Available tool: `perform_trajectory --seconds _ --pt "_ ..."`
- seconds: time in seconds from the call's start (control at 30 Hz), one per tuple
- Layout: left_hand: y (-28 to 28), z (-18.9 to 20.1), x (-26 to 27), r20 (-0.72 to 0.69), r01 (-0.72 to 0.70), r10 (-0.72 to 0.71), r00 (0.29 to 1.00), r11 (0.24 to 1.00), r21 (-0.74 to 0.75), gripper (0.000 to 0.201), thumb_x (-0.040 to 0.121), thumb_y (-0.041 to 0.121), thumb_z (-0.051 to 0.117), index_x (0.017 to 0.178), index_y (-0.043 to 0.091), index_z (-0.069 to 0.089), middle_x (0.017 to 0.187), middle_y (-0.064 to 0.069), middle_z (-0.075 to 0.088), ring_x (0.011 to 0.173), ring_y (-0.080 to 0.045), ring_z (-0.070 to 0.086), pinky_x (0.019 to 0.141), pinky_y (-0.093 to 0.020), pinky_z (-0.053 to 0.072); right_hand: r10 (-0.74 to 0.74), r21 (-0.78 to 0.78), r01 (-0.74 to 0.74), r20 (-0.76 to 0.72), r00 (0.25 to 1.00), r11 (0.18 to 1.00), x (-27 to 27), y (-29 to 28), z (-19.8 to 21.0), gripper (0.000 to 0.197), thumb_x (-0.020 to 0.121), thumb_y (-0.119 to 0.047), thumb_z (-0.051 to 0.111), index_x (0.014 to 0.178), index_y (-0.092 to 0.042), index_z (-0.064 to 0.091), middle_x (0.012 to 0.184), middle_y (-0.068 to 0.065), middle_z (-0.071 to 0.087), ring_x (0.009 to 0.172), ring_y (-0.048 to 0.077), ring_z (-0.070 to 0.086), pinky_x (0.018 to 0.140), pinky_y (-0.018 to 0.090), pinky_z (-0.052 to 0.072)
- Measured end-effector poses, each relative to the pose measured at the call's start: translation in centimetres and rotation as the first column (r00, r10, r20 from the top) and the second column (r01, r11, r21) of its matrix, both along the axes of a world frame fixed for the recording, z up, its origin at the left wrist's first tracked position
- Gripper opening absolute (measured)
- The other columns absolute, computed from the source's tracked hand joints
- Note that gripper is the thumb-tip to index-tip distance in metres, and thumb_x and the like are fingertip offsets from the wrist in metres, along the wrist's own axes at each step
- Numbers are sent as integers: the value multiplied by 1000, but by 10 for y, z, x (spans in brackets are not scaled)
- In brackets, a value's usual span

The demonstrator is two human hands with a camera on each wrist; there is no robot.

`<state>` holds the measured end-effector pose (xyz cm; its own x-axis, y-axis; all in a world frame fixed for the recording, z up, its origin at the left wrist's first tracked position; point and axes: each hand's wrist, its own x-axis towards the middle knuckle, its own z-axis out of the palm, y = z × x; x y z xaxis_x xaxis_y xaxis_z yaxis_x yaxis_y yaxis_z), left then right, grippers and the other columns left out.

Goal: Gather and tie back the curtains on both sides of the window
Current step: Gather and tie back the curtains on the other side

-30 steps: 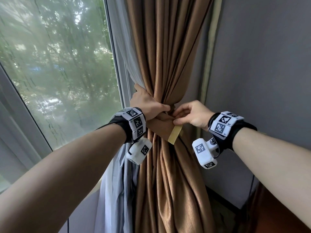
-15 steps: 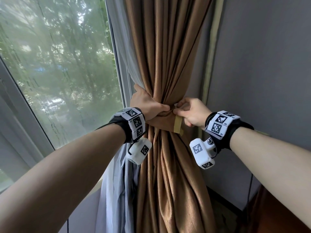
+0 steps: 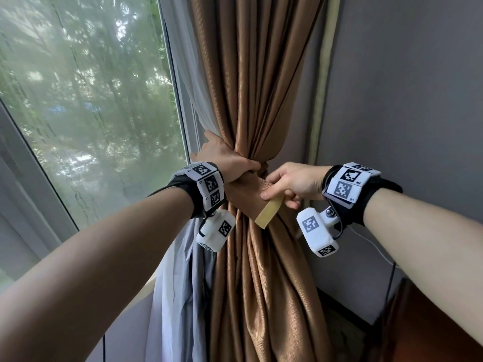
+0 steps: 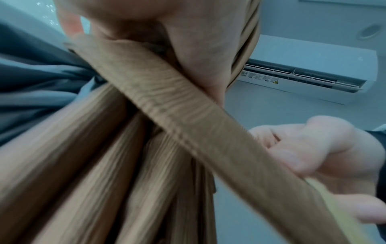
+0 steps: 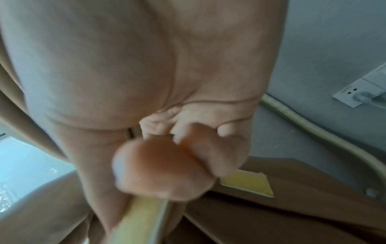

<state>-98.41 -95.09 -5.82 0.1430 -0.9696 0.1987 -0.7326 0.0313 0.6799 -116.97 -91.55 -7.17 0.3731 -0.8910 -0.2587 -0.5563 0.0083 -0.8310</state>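
Note:
A brown curtain (image 3: pixel 258 87) hangs gathered into a bunch right of the window, with a pale sheer curtain (image 3: pixel 180 270) behind it on the left. My left hand (image 3: pixel 227 160) grips the bunch at its narrowest point. A brown tie-back band (image 3: pixel 245 197) lies across the front of the bunch; its loose end (image 3: pixel 269 212) shows a yellow strip. My right hand (image 3: pixel 285 184) pinches that end between thumb and fingers. The left wrist view shows the band (image 4: pixel 188 118) running diagonally over the folds towards the right hand (image 4: pixel 309 148). In the right wrist view the fingers (image 5: pixel 163 165) hold the yellow strip (image 5: pixel 246 184).
The window pane (image 3: pixel 86 108) fills the left, with its frame (image 3: pixel 183 113) just beside the curtain. A grey wall (image 3: pixel 405 100) stands close on the right, a pale pipe (image 3: pixel 324 74) running down its corner. A dark wooden piece of furniture (image 3: pixel 418 322) stands low on the right.
My right hand has drawn back from the bunch towards me, pulling the band's yellow end out and down. The left hand keeps its grip on the curtain.

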Motion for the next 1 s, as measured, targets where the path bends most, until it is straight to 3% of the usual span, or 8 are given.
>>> perform_trajectory --seconds 0.1,0.27,0.37,0.43,0.6,0.77,0.9,1.0 --pt "3 2 -1 6 -5 5 1000 1000 -7 111 52 62 91 133 13 33 97 2 54 124 -31 57 119 -49 36 -64 -45 65 36 997 997 2 -3 -3 10 97 -5 69 101 -6 59 57 0 60 39 10 39 37 18 27" --pt "10 7 -1 29 -4 4 1000 1000 8 108 60 63 90 137 12 32 88 6 47 122 -31 58 119 -50 34 -185 -78 223 336 923 972 -9 -13 -12 21 94 -9 73 85 -18 56 79 8 65 57 16 46 35 15 31" --pt "12 8 -2 56 -1 0 998 1000 14 108 63 63 89 138 11 32 80 10 40 119 -30 59 120 -51 32 -162 18 177 505 848 984 -14 -6 -16 15 82 -9 76 83 -14 62 79 5 70 63 14 67 51 22 55" --pt "11 8 -1 58 1 -2 998 1000 17 107 62 62 90 136 11 32 80 11 42 112 -28 58 120 -51 32 -119 82 88 585 802 993 -21 -3 -20 23 74 2 80 92 -7 68 85 9 74 73 16 74 67 26 63" --pt "9 6 0 40 -1 0 999 1000 21 106 60 58 90 136 13 33 82 9 44 101 -25 51 120 -50 33 -34 0 39 462 886 999 -29 -5 -27 58 65 28 70 112 -7 66 92 11 72 81 18 74 72 27 63" --pt "7 6 0 24 3 -4 1000 1000 16 105 58 59 91 134 14 34 88 6 49 122 -32 57 120 -51 33 -3 -176 68 343 940 982 -18 -6 -26 56 72 35 67 107 -8 68 95 21 68 81 23 72 74 30 63" --pt "6 6 2 -8 -6 6 1000 999 38 112 57 62 91 140 15 32 107 -1 52 130 -36 53 118 -51 36 29 -155 29 358 933 988 -18 -8 -23 63 70 39 63 109 -9 68 94 13 76 82 21 74 73 31 63" --pt "5 4 2 -22 -5 6 1000 1000 27 113 56 62 92 140 15 32 107 0 54 130 -36 53 118 -51 37 -55 -238 141 337 940 961 -15 -11 -22 55 71 37 65 99 -10 72 83 7 77 72 14 71 69 24 60"
